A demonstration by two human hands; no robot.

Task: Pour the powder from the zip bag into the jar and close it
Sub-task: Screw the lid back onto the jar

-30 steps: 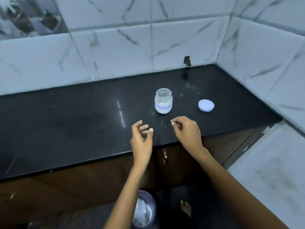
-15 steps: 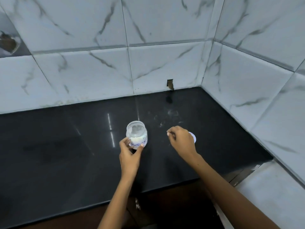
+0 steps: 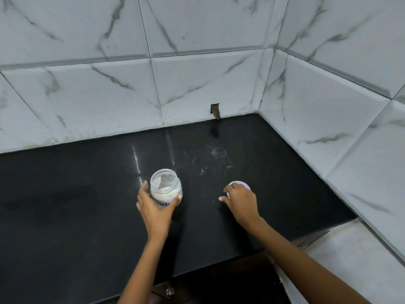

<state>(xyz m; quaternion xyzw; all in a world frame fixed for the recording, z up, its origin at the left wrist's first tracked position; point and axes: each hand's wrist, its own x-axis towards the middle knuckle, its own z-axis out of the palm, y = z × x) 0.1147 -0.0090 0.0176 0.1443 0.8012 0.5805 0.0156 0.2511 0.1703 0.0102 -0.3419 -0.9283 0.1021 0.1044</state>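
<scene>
The jar (image 3: 166,188), clear rounded plastic with white powder (image 3: 163,189) inside and its mouth open, stands upright on the glossy black countertop (image 3: 76,205). The left hand (image 3: 154,208) wraps its near side, fingers curled around the handwritten label. To the right, the right hand (image 3: 242,200) covers the round white lid (image 3: 240,184) (grip unclear), faint powder smears (image 3: 215,157) beyond.

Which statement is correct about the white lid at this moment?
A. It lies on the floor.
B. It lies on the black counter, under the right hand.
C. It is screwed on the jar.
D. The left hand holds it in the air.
B: the white lid lies flat on the black counter with the right hand over it, while the jar, open at the top, is gripped by the left hand.
</scene>
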